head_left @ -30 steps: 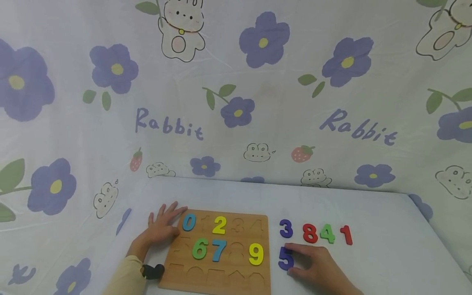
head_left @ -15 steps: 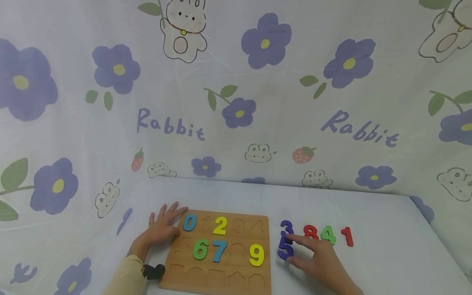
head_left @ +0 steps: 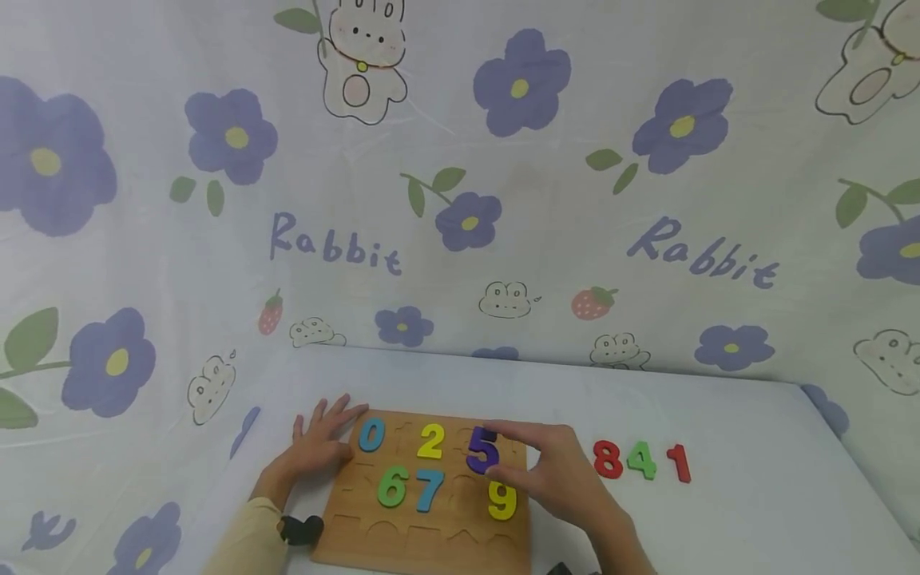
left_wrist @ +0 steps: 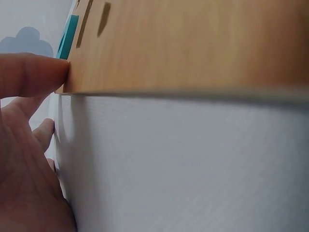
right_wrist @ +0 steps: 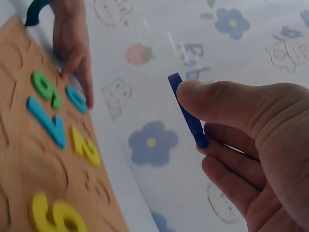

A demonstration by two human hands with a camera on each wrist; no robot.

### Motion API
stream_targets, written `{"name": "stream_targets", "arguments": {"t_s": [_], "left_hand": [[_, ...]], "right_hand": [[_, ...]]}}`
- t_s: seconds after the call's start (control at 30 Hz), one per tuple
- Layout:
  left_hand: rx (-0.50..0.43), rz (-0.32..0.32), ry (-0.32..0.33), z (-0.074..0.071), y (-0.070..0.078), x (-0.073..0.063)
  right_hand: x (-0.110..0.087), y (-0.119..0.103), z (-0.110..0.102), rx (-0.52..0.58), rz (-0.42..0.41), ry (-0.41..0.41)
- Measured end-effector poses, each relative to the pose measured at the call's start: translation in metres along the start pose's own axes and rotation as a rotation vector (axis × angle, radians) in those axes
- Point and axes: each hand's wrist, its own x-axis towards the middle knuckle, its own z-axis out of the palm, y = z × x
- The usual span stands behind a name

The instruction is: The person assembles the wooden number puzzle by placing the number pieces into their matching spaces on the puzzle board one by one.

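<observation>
A: Where's the purple five (head_left: pixel 474 457)?
B: In the right hand (head_left: pixel 559 471). Lower middle of the head frame, just right of centre. Pinched: index finger at its top end, thumb at its bottom end.

A: On the wooden board (head_left: pixel 332 553) or off it?
B: Head view puts it over the upper right part of the board, just above the yellow nine (head_left: pixel 511 500). Thumb overlaps the top of the nine. Right wrist view has the five edge-on near mid-frame, apart from the board, which runs down the left side there.

A: And the left hand (head_left: pixel 316 446)?
B: Released, grasps nothing. Left of the board in the head frame, fingers spread, thumb touching the board's left edge. Left wrist view agrees: thumb at the edge, upper left of frame. Five is well apart from that hand, across the board.

A: What else is on the board?
B: Top row: blue zero (head_left: pixel 363 437) at left, yellow two (head_left: pixel 431 447). Second row: green six (head_left: pixel 384 485), blue seven (head_left: pixel 430 489), then the nine at right.

A: Off the board?
B: Red eight (head_left: pixel 608 459), green four (head_left: pixel 644 464), red one (head_left: pixel 680 465), in a row on the white table (head_left: pixel 762 487), lower right of frame, right of the right hand. Flowered cloth (head_left: pixel 431 144) behind, filling the upper frame.
</observation>
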Motion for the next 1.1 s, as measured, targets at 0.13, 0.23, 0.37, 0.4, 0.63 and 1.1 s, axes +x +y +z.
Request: {"name": "stream_targets", "arguments": {"t_s": [0.13,0.23,0.37,0.4,0.63,1.1], "left_hand": [[0.0,-0.017,-0.019,-0.003,0.005,-0.001],[-0.013,-0.029,-0.037,-0.008,0.012,-0.004],[-0.019,-0.035,-0.05,-0.013,0.019,-0.007],[-0.019,-0.037,-0.05,-0.013,0.019,-0.008],[-0.023,0.012,-0.014,-0.009,0.01,-0.006],[-0.014,0.012,-0.029,-0.009,0.01,-0.006]], "right_hand": [[0.017,-0.015,0.015,0.074,-0.083,-0.03],[0.03,-0.026,0.027,0.094,-0.114,-0.056],[0.046,-0.035,0.044,0.073,-0.142,-0.098],[0.049,-0.037,0.049,0.056,-0.149,-0.107],[0.069,-0.045,0.086,0.003,-0.189,-0.201],[0.084,-0.038,0.147,-0.009,-0.107,-0.33]]}}
